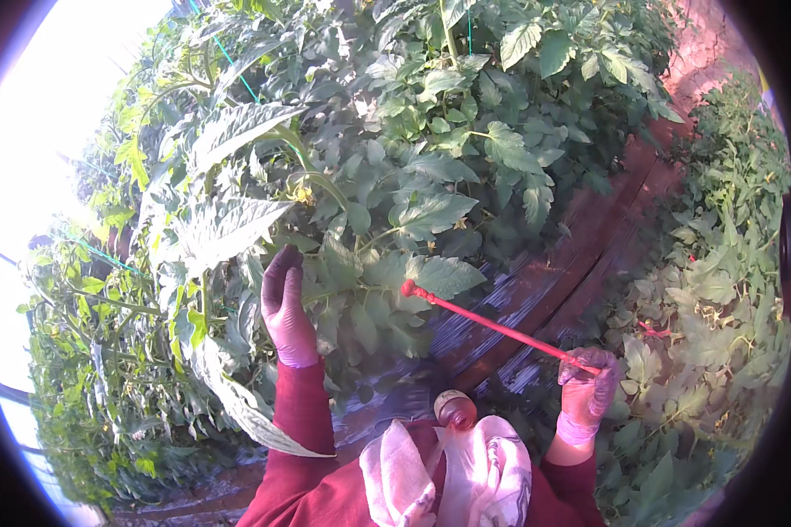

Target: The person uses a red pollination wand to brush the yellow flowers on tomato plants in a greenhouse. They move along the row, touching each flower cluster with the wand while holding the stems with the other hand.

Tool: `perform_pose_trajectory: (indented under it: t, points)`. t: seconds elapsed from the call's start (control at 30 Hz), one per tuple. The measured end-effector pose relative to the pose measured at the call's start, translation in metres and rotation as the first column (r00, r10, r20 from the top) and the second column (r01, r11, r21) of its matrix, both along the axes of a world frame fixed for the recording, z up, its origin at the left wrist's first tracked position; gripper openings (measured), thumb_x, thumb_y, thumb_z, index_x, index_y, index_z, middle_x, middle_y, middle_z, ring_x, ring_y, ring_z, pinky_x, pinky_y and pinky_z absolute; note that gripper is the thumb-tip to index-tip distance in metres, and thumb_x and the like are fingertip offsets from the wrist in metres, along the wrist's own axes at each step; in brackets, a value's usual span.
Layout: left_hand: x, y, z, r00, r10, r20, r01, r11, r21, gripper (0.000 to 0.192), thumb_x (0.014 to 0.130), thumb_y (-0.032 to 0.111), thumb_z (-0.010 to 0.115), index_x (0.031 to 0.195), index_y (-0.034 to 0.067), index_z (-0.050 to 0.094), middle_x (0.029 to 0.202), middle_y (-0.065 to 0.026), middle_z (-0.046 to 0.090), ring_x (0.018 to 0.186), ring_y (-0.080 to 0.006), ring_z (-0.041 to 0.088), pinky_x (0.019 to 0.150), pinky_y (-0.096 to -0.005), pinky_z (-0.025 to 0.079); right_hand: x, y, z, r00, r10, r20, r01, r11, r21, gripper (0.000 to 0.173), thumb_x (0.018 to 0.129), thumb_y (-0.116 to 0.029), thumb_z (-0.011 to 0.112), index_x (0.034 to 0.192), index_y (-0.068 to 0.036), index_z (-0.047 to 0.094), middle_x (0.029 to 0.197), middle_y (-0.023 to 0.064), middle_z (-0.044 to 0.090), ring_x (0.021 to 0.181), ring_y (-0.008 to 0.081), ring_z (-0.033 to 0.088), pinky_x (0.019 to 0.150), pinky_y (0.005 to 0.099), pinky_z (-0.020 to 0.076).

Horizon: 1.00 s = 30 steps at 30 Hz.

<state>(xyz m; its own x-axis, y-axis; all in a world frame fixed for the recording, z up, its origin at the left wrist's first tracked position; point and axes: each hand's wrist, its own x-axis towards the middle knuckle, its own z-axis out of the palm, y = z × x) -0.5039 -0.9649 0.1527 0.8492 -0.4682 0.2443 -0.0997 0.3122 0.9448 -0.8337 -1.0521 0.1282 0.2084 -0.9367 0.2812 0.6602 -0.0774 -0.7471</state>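
Observation:
My right hand, in a thin stained glove, grips the end of a slender red stick. The stick slants up to the left, and its knobbed red tip lies in front of a tomato leaf. My left hand, gloved and darkened at the fingers, is raised among the tomato leaves, fingers upward. Whether it pinches anything is not clear. Just above it are a broad pale leaf and a yellow tomato flower on a curved stem. An open bottle with reddish contents sits at my chest.
Dense tomato plants fill the left and middle, with green support strings among them. More plants line the right side. Between the rows run reddish soil and plastic sheeting. A pale towel hangs at my chest.

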Motion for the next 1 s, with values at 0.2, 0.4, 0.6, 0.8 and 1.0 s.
perform_pose_trajectory:
  t: [0.2, 0.4, 0.6, 0.8, 1.0]
  points:
    - [0.037, -0.045, -0.001, 0.993, 0.113, -0.021, -0.114, 0.991, -0.068, 0.03, 0.079, -0.001, 0.049, 0.109, -0.003, 0.048, 0.105, -0.0106, 0.054, 0.098, -0.0168, 0.049, 0.087, -0.0292, 0.037, 0.035, -0.038, 0.009, 1.0, 0.011, -0.024, -0.012, 0.999, -0.045, 0.039, 0.077, -0.035, 0.057, 0.082, 0.004, 0.055, 0.07, 0.0152, 0.055, 0.053, 0.0211, 0.051, 0.047, 0.0283, 0.0413]
    - [0.069, -0.061, 0.024, 0.68, 0.129, 0.722, -0.378, 0.905, 0.195, 0.032, 0.066, -0.008, 0.06, 0.091, 0.011, 0.062, 0.096, -0.0055, 0.055, 0.09, -0.017, 0.052, 0.077, -0.0273, 0.042, 0.058, -0.068, 0.009, 0.999, -0.03, -0.012, 0.03, 1.0, 0.008, 0.038, 0.078, -0.033, 0.056, 0.087, 0.004, 0.052, 0.073, 0.0161, 0.055, 0.053, 0.0215, 0.051, 0.046, 0.0292, 0.0422]
    - [0.093, -0.067, 0.049, 0.474, -0.261, 0.841, -0.241, 0.88, 0.409, 0.041, 0.056, -0.006, 0.063, 0.093, 0.012, 0.062, 0.09, -0.0059, 0.055, 0.08, -0.0197, 0.054, 0.066, -0.029, 0.045, 0.073, -0.096, 0.007, 0.993, 0.115, 0.023, -0.116, 0.993, 0.032, 0.036, 0.08, -0.033, 0.054, 0.083, 0.003, 0.054, 0.074, 0.015, 0.054, 0.058, 0.021, 0.052, 0.048, 0.0289, 0.0429]
    - [0.097, -0.078, 0.051, 0.697, -0.211, 0.686, -0.139, 0.898, 0.418, 0.024, 0.064, -0.005, 0.062, 0.086, 0.006, 0.062, 0.081, -0.0045, 0.056, 0.071, -0.0141, 0.054, 0.061, -0.0244, 0.044, 0.097, -0.125, 0.019, 0.975, 0.221, -0.011, -0.221, 0.975, 0.022, 0.035, 0.078, -0.033, 0.056, 0.084, 0.001, 0.054, 0.075, 0.0138, 0.054, 0.061, 0.0211, 0.053, 0.051, 0.03, 0.0445]
    - [0.093, -0.091, 0.047, 0.989, -0.128, 0.071, 0.109, 0.968, 0.228, 0.011, 0.073, -0.001, 0.06, 0.083, 0.001, 0.058, 0.081, -0.0026, 0.058, 0.07, -0.0079, 0.054, 0.065, -0.0197, 0.044, 0.131, -0.125, 0.029, 0.956, 0.269, -0.119, -0.276, 0.96, -0.05, 0.036, 0.079, -0.035, 0.054, 0.086, 0.001, 0.055, 0.076, 0.0122, 0.053, 0.064, 0.0204, 0.054, 0.056, 0.0301, 0.0454]
